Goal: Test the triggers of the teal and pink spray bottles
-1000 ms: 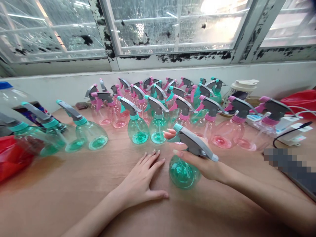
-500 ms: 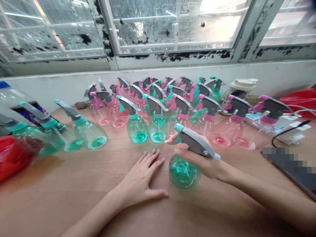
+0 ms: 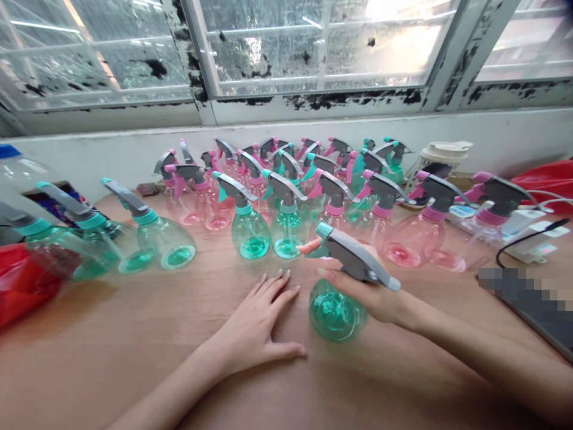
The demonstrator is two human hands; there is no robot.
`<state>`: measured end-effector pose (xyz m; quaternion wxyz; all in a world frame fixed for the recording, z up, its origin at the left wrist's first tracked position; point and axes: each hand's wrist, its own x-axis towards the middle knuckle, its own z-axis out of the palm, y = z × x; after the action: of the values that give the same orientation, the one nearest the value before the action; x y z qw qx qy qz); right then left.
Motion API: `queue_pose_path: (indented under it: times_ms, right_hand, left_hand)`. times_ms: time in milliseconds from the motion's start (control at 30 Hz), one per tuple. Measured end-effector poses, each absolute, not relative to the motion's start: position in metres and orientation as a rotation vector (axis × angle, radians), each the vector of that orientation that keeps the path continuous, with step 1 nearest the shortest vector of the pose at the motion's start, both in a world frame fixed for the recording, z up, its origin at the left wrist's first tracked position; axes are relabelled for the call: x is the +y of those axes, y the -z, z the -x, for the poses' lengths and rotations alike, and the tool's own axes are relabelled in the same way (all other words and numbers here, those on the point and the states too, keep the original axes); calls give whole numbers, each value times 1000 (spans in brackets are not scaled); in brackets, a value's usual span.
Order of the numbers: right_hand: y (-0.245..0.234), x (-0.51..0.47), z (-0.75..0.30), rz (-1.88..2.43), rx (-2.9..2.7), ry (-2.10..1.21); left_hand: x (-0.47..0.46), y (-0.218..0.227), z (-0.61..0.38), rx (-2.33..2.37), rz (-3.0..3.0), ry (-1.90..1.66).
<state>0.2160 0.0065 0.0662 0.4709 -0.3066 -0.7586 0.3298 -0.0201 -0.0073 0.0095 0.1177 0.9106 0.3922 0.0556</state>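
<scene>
Left hand (image 3: pixel 253 331) flat (palm down); right hand (image 3: pixel 372 298) curled, gripping.

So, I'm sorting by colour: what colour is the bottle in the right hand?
Translucent teal-green bottle, grey sprayer top; clear in the head view.

Single head-worn view — forward and down, close over the table (image 3: pixel 134 358)

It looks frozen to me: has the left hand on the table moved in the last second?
No. The left hand lies flat in the same spot, its fingertips just as far from the teal bottle beyond them.
</scene>
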Motion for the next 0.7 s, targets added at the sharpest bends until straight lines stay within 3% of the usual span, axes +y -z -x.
queue_pose_path:
  times_ms: [700]
  right_hand:
    - [-60,7,-216,769,-1827,-838]
  left_hand:
    - [-8,-8,22,1138,-2664,-175]
